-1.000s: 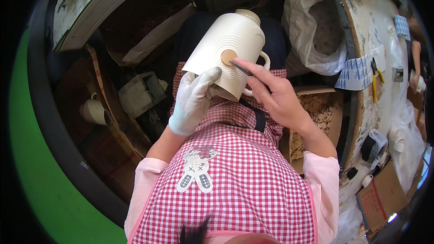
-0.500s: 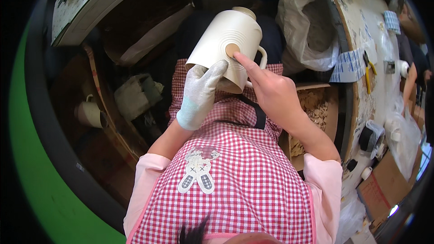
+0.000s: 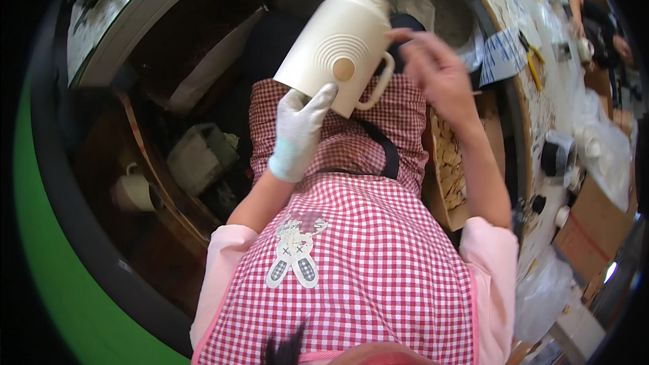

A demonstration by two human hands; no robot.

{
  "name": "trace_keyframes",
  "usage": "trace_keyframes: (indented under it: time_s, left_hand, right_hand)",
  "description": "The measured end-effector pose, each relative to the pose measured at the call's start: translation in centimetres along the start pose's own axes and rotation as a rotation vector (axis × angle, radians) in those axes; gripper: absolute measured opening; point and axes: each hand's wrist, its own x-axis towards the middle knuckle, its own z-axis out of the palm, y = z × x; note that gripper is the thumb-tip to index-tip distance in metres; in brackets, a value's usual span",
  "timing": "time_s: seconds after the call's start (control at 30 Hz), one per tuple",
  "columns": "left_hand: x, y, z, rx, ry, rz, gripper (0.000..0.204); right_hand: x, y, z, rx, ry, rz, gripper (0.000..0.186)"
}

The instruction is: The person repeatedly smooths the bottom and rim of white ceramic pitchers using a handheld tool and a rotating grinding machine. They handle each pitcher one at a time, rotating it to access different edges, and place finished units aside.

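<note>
A cream jug-shaped shell point(image 3: 314, 51) with ribbed rings, a side handle and a narrow neck lies tilted over my lap, neck pointing away. My left hand point(image 3: 302, 118), in a pale grey glove, grips its lower rim with the thumb on the outside. On the jug's side, amid the rings, sits a round tan disc point(image 3: 343, 69). My bare right hand point(image 3: 436, 71) is raised beside the jug's upper right, above the handle. It is smeared by motion, its index finger stretched toward the jug and the fingers apart; nothing shows in it.
A cardboard box point(image 3: 449, 165) of small tan pieces stands right of my lap. The worktable point(image 3: 503, 0) along the right carries yellow-handled pliers point(image 3: 533, 61) and plastic bags. Another cream jug point(image 3: 135, 189) lies at the left. A co-worker's arm point(image 3: 577, 10) shows at the far right.
My right hand has come off the tan disc and moved up and to the right. The disc stays on the jug, still held in my left hand.
</note>
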Motion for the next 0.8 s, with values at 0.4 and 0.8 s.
trace_keyframes:
  time_s: [0.4,0.8]
  left_hand:
    - [-0.4,1.6,-3.7,0.058,0.059,0.062,0.049]
    - [5.6,1.4,-8.3,0.123,-0.028,0.206,0.042]
  right_hand:
    - [3.9,3.8,0.2,0.304,0.078,-0.019,0.082]
    - [6.6,0.6,-1.6,0.733,-0.013,0.097,0.062]
